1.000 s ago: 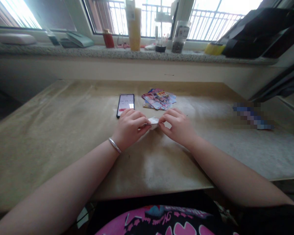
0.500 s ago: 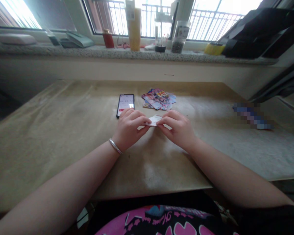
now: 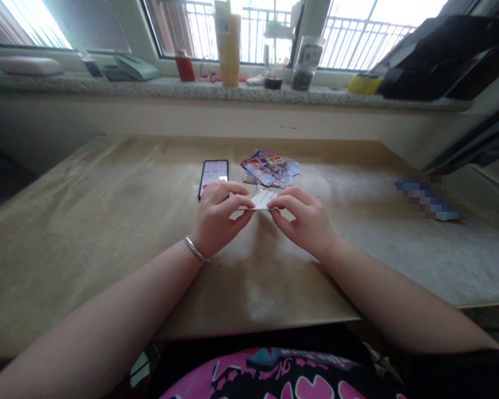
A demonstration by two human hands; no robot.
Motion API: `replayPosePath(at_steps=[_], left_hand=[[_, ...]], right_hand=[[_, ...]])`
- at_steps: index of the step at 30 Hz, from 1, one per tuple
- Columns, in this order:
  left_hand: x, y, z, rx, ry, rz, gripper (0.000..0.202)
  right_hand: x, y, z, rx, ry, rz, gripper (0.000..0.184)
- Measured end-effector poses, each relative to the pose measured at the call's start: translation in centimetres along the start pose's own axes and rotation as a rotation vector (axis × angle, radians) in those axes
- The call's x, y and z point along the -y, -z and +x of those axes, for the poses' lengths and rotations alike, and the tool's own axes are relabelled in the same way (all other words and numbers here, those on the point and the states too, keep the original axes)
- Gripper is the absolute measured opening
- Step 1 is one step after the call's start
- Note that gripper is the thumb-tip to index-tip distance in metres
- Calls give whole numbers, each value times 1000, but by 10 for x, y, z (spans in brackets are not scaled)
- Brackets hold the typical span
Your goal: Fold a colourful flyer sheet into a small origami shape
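Observation:
Between my hands is a small white piece of paper (image 3: 261,198), seen at a low slant above the table. My left hand (image 3: 220,213) pinches its left edge between thumb and fingers. On the opposite edge, my right hand (image 3: 301,218) has a similar pinch. Whether the paper is folded I cannot tell. A phone (image 3: 214,170) with a lit screen lies just beyond my left hand, its lower end partly covered by my fingers. Past the paper sits a loose stack of colourful printed cards or packets (image 3: 271,167).
The pale table (image 3: 108,233) stretches out on both sides. At its right lies a blurred blue and pink item (image 3: 428,197). Along the stone windowsill (image 3: 128,86) stand a red bottle (image 3: 185,65), a tall yellow container (image 3: 228,50), clear jars (image 3: 305,64) and a black object (image 3: 436,55).
The white paper has tilted, and more of its face shows. Fingers on both hands have lifted and spread slightly, while the thumbs stay at the paper's near edge.

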State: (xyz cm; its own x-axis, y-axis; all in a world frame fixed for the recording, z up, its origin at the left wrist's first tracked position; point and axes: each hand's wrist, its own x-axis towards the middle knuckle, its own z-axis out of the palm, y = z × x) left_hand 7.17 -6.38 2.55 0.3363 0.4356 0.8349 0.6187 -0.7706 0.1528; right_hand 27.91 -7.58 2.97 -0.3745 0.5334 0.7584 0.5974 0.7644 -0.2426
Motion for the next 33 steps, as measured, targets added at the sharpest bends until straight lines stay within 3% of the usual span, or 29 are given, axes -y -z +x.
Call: replayPosePath(at_steps=[3,7,13,20,27,33], left_hand=[[-3,1,0,0,-57,3,4],[-2,-1,-1,32,-37,-61,8],[6,-5,-4,140,98,-72,38],[9,-7,-5,263,241,-44,53],[11,-5,-4,281,388,14,39],[12,-7,-5,321,384,-80,26]], right_hand=[[2,0,0,16,27,26,7],[-1,-4,-1,30,-24,86,7],[-9,-8,0,20,-188,209,8],[-18,-15,-2,56,-477,468,8],[-43,-28,-3,171,-842,882,32],[-55,-30,-4,207,-913,908,33]])
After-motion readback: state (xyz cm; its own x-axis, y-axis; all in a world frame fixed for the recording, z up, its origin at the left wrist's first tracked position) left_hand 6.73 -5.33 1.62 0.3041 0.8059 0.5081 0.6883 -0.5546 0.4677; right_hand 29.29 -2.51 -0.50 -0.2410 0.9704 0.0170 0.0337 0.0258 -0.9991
